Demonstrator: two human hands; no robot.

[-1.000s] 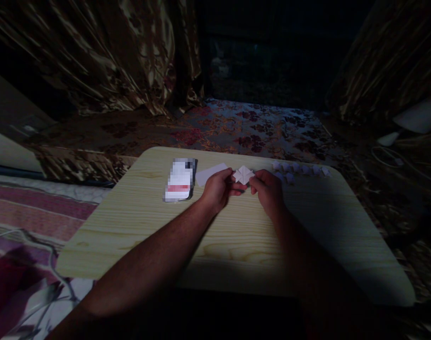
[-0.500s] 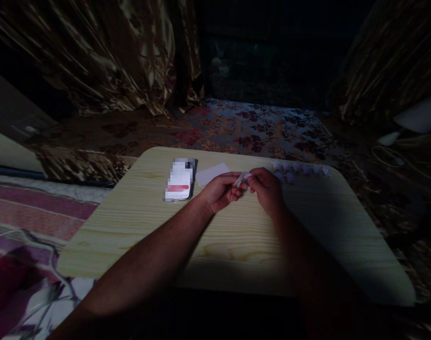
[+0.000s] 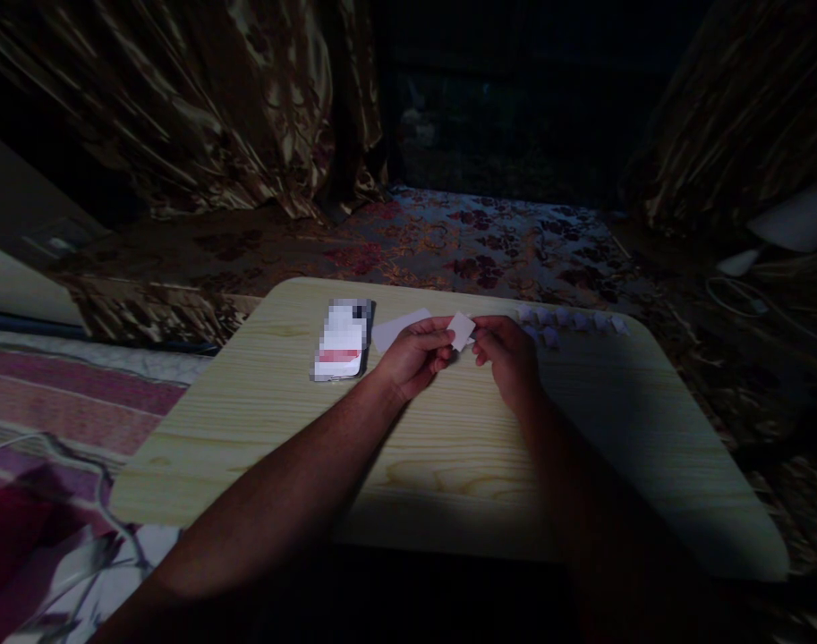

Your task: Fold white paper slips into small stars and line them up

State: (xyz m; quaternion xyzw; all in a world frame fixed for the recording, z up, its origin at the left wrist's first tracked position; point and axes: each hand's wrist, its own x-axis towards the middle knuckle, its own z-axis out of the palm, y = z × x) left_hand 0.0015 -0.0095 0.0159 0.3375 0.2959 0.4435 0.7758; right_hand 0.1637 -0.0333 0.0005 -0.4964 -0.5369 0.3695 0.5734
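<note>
A small folded piece of white paper [image 3: 462, 331] is held up over the table between both hands. My left hand [image 3: 418, 353] pinches its left side, the thumb lying on its face. My right hand [image 3: 508, 353] is closed at the paper's right edge, fingertips curled against it. Behind my left hand lies a flat sheet of white paper [image 3: 398, 329], partly covered by the hand. Several small folded paper pieces [image 3: 562, 319] lie in rows beyond my right hand, at the far right of the table.
A phone [image 3: 344, 340] with a blurred white back lies left of the sheet on the pale wooden table [image 3: 247, 429]. A striped bed cover [image 3: 79, 385] and a cable [image 3: 103, 492] are at the left. A white lamp [image 3: 797, 219] stands at the far right, patterned curtains [image 3: 280, 98] behind.
The paper between my hands has turned, so a flat, squarish face now shows instead of a narrow folded edge. My fingers have shifted slightly around it; the arms stay in place.
</note>
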